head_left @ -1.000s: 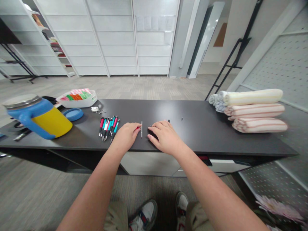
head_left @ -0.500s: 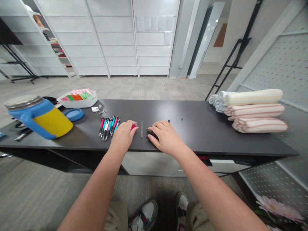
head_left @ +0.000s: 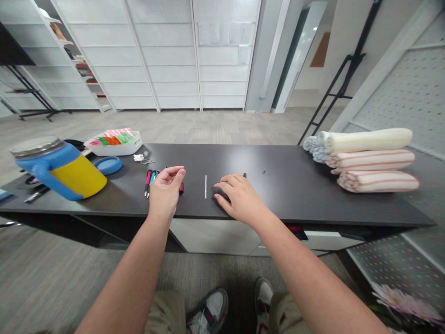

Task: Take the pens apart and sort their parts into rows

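Over the desk's left-centre, my left hand (head_left: pixel 165 190) is closed, its thumb pressed against the curled fingers. What it holds, if anything, I cannot make out. Just right of it shows a small red and black pen part (head_left: pixel 181 188); whether it touches the hand is unclear. Partly hidden behind this hand lie several pens (head_left: pixel 149 182) in red, teal and black. A thin white pen refill (head_left: pixel 206 187) lies between my hands. My right hand (head_left: pixel 238 197) rests on the desk, fingers bent and thumb apart. A dark tip (head_left: pixel 244 175) peeks out beyond its knuckles.
A blue and yellow mug (head_left: pixel 74 171) stands left, near a blue lid (head_left: pixel 108 165) and a white basket (head_left: pixel 118 147) of colourful packets. Rolled towels (head_left: pixel 375 160) are stacked at the right of the black desk (head_left: pixel 295 185). A tiny dark piece (head_left: pixel 263 172) lies right of centre.
My left hand has moved left and turned with its thumb side up, now covering most of the pens. The red piece shows farther left than before. My right hand has stayed put.
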Action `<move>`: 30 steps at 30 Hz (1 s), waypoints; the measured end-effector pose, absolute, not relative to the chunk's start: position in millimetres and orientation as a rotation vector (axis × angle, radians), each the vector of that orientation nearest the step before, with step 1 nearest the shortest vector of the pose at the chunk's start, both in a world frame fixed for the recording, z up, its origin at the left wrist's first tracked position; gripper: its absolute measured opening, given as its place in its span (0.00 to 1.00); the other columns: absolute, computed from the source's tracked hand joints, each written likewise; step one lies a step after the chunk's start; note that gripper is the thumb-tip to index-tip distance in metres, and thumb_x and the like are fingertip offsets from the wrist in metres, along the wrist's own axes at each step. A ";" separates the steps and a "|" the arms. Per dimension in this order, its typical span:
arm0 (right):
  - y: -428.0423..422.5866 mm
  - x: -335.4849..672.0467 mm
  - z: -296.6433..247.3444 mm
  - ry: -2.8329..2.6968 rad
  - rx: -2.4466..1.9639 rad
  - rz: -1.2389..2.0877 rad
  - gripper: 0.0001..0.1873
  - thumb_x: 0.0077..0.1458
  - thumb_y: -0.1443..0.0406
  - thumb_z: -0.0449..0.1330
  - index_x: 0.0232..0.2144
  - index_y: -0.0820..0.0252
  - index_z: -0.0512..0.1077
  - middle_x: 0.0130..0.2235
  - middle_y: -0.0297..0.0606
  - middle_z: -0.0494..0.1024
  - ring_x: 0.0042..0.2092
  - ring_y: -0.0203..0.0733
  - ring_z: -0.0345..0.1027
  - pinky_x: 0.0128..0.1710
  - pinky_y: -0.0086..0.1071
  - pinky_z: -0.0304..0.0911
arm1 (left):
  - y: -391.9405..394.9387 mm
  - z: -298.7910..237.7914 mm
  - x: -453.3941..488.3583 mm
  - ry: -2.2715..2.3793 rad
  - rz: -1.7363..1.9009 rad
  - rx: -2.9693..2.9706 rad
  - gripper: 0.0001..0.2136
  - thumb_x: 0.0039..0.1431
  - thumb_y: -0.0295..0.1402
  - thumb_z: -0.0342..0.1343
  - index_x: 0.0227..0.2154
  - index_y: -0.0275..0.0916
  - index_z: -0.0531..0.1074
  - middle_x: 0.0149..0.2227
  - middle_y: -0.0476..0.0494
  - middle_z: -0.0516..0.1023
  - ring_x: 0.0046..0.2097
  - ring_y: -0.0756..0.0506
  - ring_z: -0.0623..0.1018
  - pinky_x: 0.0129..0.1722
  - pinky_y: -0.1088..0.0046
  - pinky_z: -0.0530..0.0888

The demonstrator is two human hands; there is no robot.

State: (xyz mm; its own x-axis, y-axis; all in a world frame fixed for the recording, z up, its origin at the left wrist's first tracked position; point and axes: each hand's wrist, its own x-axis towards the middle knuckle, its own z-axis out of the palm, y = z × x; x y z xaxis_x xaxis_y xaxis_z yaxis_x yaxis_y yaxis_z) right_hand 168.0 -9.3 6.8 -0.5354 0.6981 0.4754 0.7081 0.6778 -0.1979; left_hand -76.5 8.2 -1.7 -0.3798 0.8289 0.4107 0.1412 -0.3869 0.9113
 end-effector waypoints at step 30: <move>-1.9 179.4 6.7 -1.988 -0.997 0.324 0.12 0.73 0.59 0.53 0.47 0.57 0.75 0.44 0.40 0.83 0.42 0.43 0.76 0.45 0.35 0.66 | -6.7 1.6 -30.4 1.199 0.968 1.771 0.10 0.62 0.36 0.63 0.45 0.42 0.81 0.38 0.46 0.87 0.39 0.44 0.86 0.44 0.67 0.81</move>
State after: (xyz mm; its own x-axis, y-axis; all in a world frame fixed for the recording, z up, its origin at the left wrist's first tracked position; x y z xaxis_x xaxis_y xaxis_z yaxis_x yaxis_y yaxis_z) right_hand 179.4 -1.9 6.7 -0.3064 0.7506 0.5854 0.5262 0.6461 -0.5529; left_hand -30.4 -6.7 1.6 0.2670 0.9494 0.1654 0.3613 -0.2577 0.8961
